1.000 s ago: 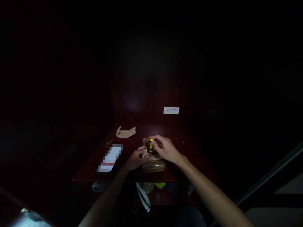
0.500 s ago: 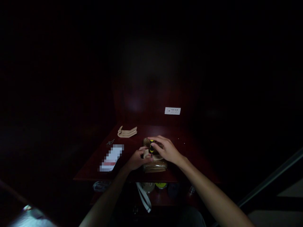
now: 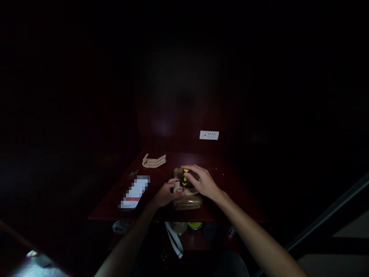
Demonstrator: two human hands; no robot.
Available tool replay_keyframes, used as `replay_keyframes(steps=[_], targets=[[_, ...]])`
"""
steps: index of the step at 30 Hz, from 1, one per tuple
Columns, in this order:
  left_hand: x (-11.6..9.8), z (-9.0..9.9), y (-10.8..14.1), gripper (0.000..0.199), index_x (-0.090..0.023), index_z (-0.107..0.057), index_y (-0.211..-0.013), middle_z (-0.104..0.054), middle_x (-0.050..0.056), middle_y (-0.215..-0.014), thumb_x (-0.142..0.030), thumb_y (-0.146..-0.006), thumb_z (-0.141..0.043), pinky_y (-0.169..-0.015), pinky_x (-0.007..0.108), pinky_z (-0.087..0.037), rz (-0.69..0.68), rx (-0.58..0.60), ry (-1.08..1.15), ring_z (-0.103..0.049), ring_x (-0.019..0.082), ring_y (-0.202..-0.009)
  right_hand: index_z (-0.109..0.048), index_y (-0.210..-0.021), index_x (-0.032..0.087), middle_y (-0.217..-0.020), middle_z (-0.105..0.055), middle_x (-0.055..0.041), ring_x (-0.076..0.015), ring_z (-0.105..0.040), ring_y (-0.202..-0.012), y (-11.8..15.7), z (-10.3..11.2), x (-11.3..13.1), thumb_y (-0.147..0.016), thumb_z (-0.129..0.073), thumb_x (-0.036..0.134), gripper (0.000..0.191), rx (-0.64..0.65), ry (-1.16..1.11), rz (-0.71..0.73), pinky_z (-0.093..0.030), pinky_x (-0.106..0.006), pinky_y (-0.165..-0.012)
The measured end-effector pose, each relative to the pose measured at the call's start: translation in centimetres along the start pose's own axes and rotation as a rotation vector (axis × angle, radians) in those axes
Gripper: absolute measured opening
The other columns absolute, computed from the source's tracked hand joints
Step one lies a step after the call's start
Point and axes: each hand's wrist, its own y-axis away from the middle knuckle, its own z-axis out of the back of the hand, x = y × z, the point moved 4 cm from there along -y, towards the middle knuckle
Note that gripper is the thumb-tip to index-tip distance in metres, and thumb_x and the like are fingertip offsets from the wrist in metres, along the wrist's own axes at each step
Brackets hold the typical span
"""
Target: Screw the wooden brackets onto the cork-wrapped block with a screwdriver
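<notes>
Screwdriver: a yellow-and-black screwdriver (image 3: 185, 177) stands nearly upright near the front of the table; its thin dark shaft points down toward the wooden piece, but the tip is too dark and small to make out.

Right hand: the right hand (image 3: 202, 182) is closed over the top of the screwdriver's handle, its fingers curled around it, with a firm hold from above.

Left hand: the left hand (image 3: 166, 194) is partly closed, its fingers pressed against a pale curved wooden piece (image 3: 176, 187) and holding it just beside the shaft.

Under the hands: a clear plastic packet of tan-brown contents (image 3: 187, 203) lies on the table directly below both hands, with the wooden piece just above it.

Tabletop: on the dark red wooden table (image 3: 221, 190) lie a stack of pale curved wooden pieces (image 3: 153, 161), small metal screws (image 3: 133, 173), and a pixelated white-and-red sheet (image 3: 135, 192), all left of the hands.

Wall: a white rectangular socket plate (image 3: 209, 135) is set in the dark wall behind the table.

Below: a white strap (image 3: 174, 240) hangs near the table's front edge, beside a yellow-topped object (image 3: 195, 225).
</notes>
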Motion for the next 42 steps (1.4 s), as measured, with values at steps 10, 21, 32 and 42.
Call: replay_keyframes(steps=[10,21,32,42], targets=[[0.24,0.11,-0.14,0.032,-0.018,-0.074,-0.083,-0.055,0.010,-0.124,-0.045,-0.065,-0.074,-0.103,0.031,-0.036,-0.024,-0.005,-0.033,-0.048,0.025,-0.121,-0.056,-0.125,0.024,-0.113,-0.064,-0.0076,-0.0180,-0.060,-0.099,0.30,-0.04,-0.06,-0.092,-0.046,0.027,0.034,0.027,0.000,0.032,-0.048,-0.034,-0.086],[-0.41,0.24,-0.12,0.032,-0.017,-0.074,-0.081,-0.055,0.010,-0.121,-0.044,-0.064,-0.075,-0.099,0.031,-0.040,-0.007,0.002,-0.046,-0.051,0.025,-0.115,-0.057,-0.121,0.021,-0.113,-0.063,-0.0077,-0.0172,-0.060,-0.101,0.24,-0.06,0.14,-0.092,-0.045,0.025,0.032,0.017,0.024,0.040,-0.047,-0.032,-0.088],[-0.63,0.18,-0.06,0.027,-0.020,-0.074,-0.081,-0.059,0.008,-0.117,-0.042,-0.064,-0.075,-0.100,0.031,-0.039,-0.028,-0.003,-0.018,-0.050,0.023,-0.115,-0.060,-0.118,0.024,-0.108,-0.065,-0.0067,-0.0177,-0.062,-0.095,-0.02,0.01,0.09,-0.091,-0.049,0.027,0.030,0.034,0.032,0.046,-0.049,-0.033,-0.083],[-0.24,0.10,-0.10,0.031,-0.018,-0.074,-0.084,-0.056,0.009,-0.121,-0.043,-0.064,-0.075,-0.100,0.031,-0.039,-0.020,-0.007,-0.034,-0.049,0.025,-0.117,-0.057,-0.121,0.021,-0.110,-0.065,-0.0074,-0.0160,-0.063,-0.092,-0.03,-0.17,-0.36,-0.091,-0.047,0.024,0.033,0.046,-0.020,0.019,-0.051,-0.029,-0.079]])
